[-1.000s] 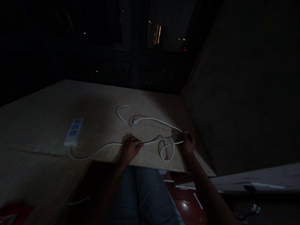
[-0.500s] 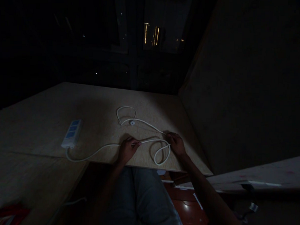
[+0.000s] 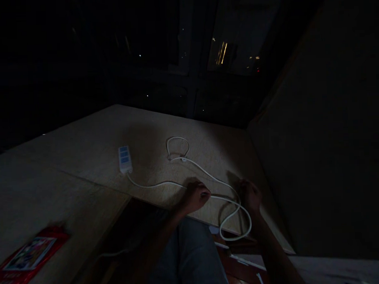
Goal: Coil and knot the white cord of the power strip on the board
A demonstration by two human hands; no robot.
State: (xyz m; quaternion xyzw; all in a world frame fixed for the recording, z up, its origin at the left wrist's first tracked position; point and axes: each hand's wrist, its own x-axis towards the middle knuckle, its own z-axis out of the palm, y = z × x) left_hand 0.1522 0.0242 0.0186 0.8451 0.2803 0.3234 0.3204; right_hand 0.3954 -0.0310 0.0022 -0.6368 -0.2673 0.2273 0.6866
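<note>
A white cable (image 3: 153, 185) runs across the dim wooden board (image 3: 93, 153) from a white power strip (image 3: 124, 159) with blue sockets. My left hand (image 3: 195, 196) is closed on the cable near the board's front edge. My right hand (image 3: 249, 194) is closed on the cable farther right, where two strands meet. Between and below my hands a loop of cable (image 3: 236, 227) hangs past the board's edge. The white plug (image 3: 184, 159) lies at the back beside a small loop.
A red printed packet (image 3: 28, 257) lies on the lower board at the left. A tall upright panel (image 3: 326, 145) stands close on the right. Dark windows (image 3: 205, 54) are behind the board. My lap in grey trousers (image 3: 193, 258) is below.
The view has swung, so the board and strip sit farther right. The loop between my hands has slid down over the board's front edge. Both hands keep hold of the cable.
</note>
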